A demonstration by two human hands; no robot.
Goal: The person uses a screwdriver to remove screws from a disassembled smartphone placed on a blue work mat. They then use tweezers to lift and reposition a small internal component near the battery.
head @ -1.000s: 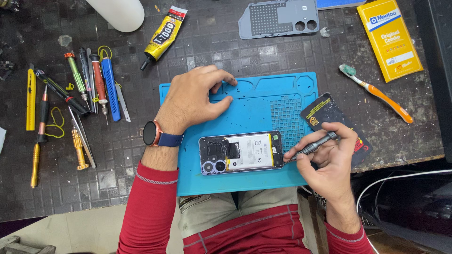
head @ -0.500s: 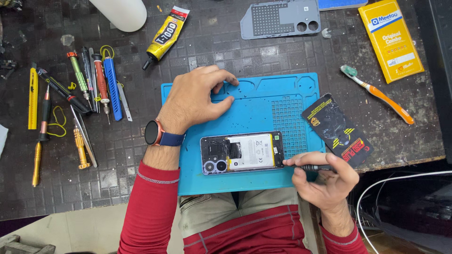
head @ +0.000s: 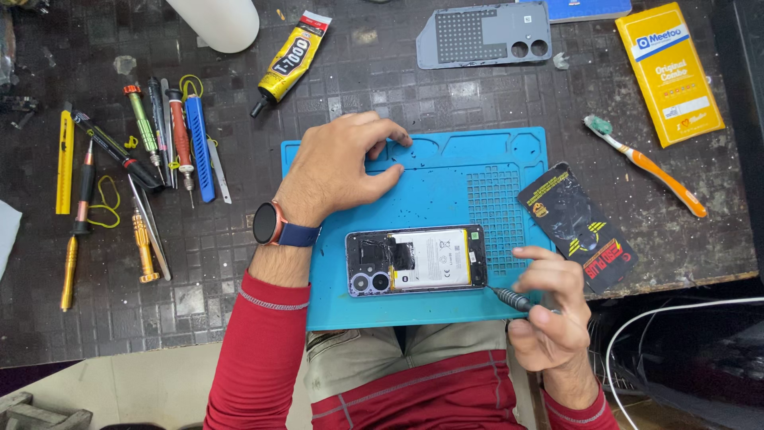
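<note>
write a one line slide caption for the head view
Right hand aims a screwdriver at an opened phone on a blue mat; left hand rests on it.

A blue work mat (head: 446, 191) lies on the dark tiled worktop (head: 239, 263), and an opened phone (head: 415, 259) with its back off rests on the mat's near part. The left hand (head: 342, 171) lies flat on the mat's far left corner, fingers curled over small compartments. The right hand (head: 549, 314) pinches a small screwdriver (head: 512, 299), its tip just beside the phone's right near corner. A row of hand tools (head: 159, 143) lies to the left, a glue tube (head: 288, 60) far left, a grey back cover (head: 485, 33) far, a toothbrush (head: 645, 163) right.
</note>
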